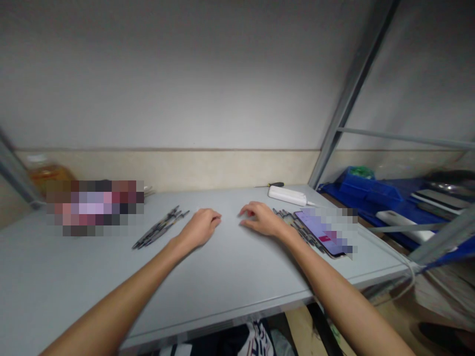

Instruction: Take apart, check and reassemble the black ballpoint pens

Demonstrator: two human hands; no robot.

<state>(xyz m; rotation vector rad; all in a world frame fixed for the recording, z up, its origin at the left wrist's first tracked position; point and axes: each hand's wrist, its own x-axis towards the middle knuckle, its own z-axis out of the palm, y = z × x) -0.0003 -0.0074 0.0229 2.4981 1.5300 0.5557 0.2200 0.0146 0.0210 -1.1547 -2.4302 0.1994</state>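
Both my forearms reach over a pale grey table [230, 277]. My left hand [200, 227] rests on the tabletop with its fingers curled under into a loose fist; nothing shows in it. A bundle of dark pens [160, 228] lies just left of it, apart from the hand. My right hand [260, 218] lies palm down with the fingers bent and spread a little, holding nothing. Right beside its wrist lie several more dark pens [297, 226] and a phone [319, 232] with a lit screen.
A white power strip [287, 195] and a small screwdriver [275, 184] lie at the back right. A bottle of amber liquid [46, 173] stands at the back left. Blue bins [365, 190] and metal shelf posts [349, 99] are on the right. The wall is close behind.
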